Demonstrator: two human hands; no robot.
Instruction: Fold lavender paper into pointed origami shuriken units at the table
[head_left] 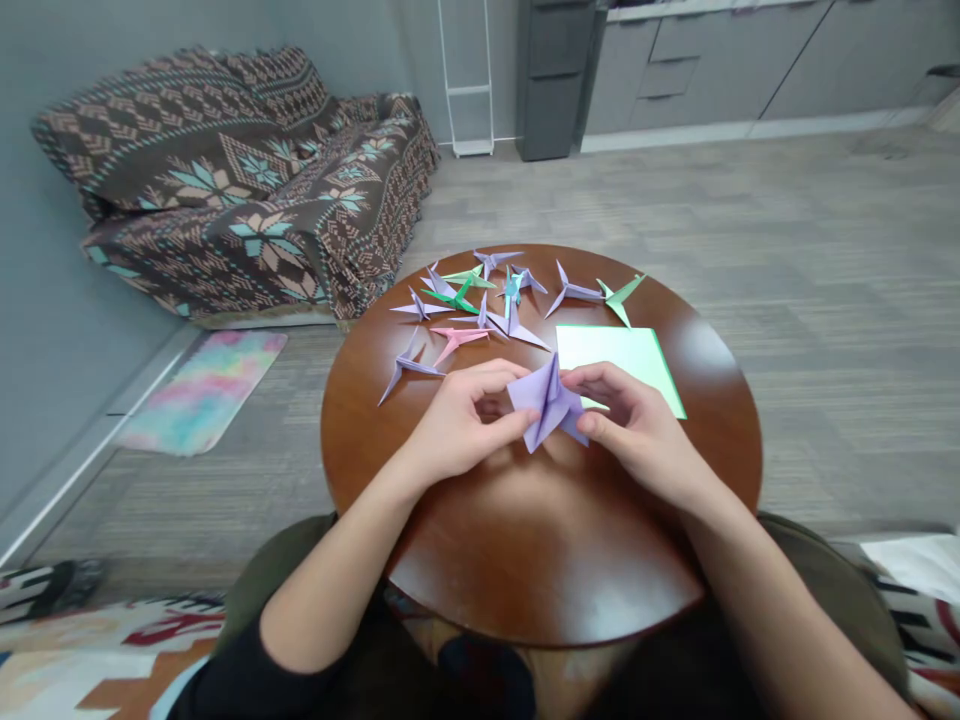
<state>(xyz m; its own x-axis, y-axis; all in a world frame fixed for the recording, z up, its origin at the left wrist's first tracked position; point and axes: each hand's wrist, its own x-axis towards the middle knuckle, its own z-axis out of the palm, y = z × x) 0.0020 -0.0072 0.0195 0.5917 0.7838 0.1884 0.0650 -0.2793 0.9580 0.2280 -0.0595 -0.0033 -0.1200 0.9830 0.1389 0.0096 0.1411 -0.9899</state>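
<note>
Between my two hands, above the near half of the round table, is a piece of folded purple origami paper (550, 402). It has a raised ridge in the middle and flaps spread to both sides. My left hand (480, 415) pinches its left flap, thumb on the near face and fingers behind. On the other side my right hand (622, 415) holds the right edge between thumb and curled fingers. Just beyond my right hand lies a stack of pale green paper sheets (619, 352). A purple paper crane (409, 366) rests to the left of my left hand.
Several folded paper cranes lie along the far side of the brown table (540, 560), including a pink one (459, 340) and a green one (622, 298). A sofa with a patterned cover (247, 200) stands back left. Grey cabinets (697, 75) line the far wall.
</note>
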